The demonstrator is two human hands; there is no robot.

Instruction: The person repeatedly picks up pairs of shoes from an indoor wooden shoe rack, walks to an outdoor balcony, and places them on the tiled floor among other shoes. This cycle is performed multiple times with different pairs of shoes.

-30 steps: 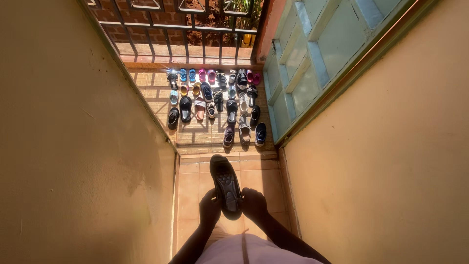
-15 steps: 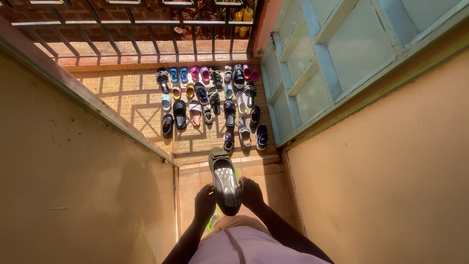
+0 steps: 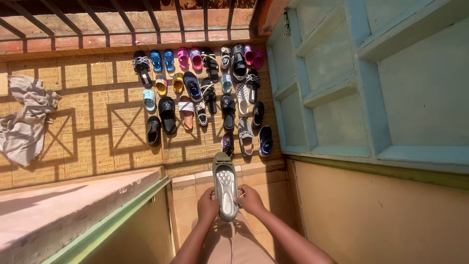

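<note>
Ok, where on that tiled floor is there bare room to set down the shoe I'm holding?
Both hands, left and right, hold the grey shoe sole-up. Bare tiles lie between the grey cloth and the shoe rows, and in front of the rows by the step. From the railing to the blue door it is crowded with shoes.

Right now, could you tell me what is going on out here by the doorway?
A person holds a grey flat shoe sole-up in both hands, the left hand and the right hand gripping its heel end. Ahead, on the sunlit tiled floor, many shoes and sandals lie in rough rows beside a pale blue door. A grey cloth lies crumpled at the left, and a metal railing closes the far edge.
</note>
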